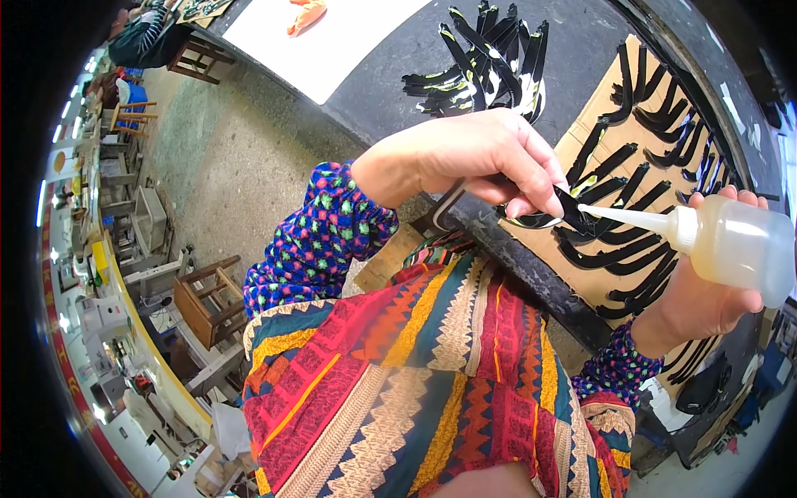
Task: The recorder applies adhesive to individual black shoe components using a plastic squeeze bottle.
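Cardboard (581, 133) is laid on the desk (375, 93) above speckled floor (224, 141), a strip (573, 212) pinched by left hand (510, 162), a bottle (741, 247) by right hand (699, 309).

– What is seen past the worn black tabletop's (365, 87) left edge?
– A speckled grey floor (216, 149), with a brown wooden stool (193, 311) set upon it.
– And beyond the floor's left edge?
– Bright white tubular lamps (41, 207) are seen.

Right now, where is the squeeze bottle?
In the head view, the squeeze bottle is at the right, in the right hand, its nozzle pointing at the black strip in the left hand.
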{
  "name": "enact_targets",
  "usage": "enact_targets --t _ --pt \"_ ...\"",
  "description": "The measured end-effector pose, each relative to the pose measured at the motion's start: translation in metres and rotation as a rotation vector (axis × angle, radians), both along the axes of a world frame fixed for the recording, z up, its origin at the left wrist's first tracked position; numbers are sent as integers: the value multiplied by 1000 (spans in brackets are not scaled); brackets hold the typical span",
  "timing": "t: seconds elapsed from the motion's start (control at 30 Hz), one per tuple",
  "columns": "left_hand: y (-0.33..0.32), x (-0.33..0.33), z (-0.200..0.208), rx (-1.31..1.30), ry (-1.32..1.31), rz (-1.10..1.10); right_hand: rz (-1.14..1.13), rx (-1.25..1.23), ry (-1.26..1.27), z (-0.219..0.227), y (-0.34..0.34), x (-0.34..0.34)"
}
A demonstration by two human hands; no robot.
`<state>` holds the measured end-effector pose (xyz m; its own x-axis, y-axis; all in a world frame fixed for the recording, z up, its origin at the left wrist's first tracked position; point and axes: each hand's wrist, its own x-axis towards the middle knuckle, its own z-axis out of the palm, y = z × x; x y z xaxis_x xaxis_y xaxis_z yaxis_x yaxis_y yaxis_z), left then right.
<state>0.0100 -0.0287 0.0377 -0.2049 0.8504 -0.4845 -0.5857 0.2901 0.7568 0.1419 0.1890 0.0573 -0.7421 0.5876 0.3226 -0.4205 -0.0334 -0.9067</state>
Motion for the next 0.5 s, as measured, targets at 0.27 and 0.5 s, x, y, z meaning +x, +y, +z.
enact_targets --t 0.27,0.5 --pt "-1 0 -2 3 -8 3 16 -7 0 -3 0 -1" --pt "-1 1 -3 13 -20 -12 28 -30 14 -6 1 -1"
